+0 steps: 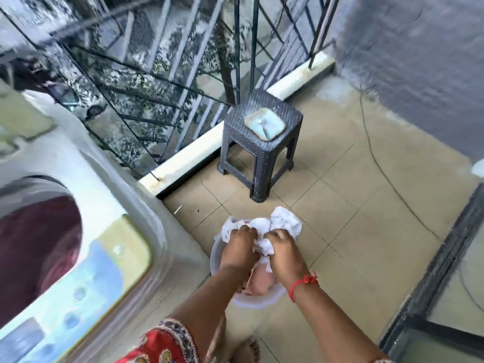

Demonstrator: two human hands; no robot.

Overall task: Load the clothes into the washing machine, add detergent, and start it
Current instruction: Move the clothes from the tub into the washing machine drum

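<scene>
Loading step in hand, judged from the scene: both hands down in a pale plastic tub point(218, 251) on the tiled floor point(353, 205), gathering a bundle of white cloth point(277, 222)

Left hand point(239, 247) and right hand point(284, 248) side by side, fingers point(247, 230) curled into the white cloth and gripping it; red thread point(303, 282) round the right wrist

More laundry lower in the tub, something pinkish point(260, 282) beneath the white, partly hidden by the forearms

Washing machine point(86, 205) just to the left of the tub, top-loading, blurred; opening point(34, 244) uncovered, dark red fabric seemingly inside already, though too smeared to be sure

No detergent to be seen; controls too blurred to read

Next move, as a guess: lift the bundle clear of the tub rim, swing left and up over the machine's rounded front corner, drop into the opening; calls for a firm hold so no loose end trails on the floor or snags on the rim

Room for moving: open tiles ahead and to the right; machine body close against the tub on the left, so the lift needs to go up before going across

Dark woven stool point(262, 142) with a square pale dish point(264, 123) on top, well apart, beyond the tub; metal grille point(157, 74) along the far edge; thin cable point(379, 163) trailing across the tiles to the right; dark door frame point(432, 284) at the right edge; bare foot point(248, 348) just behind the tub
</scene>
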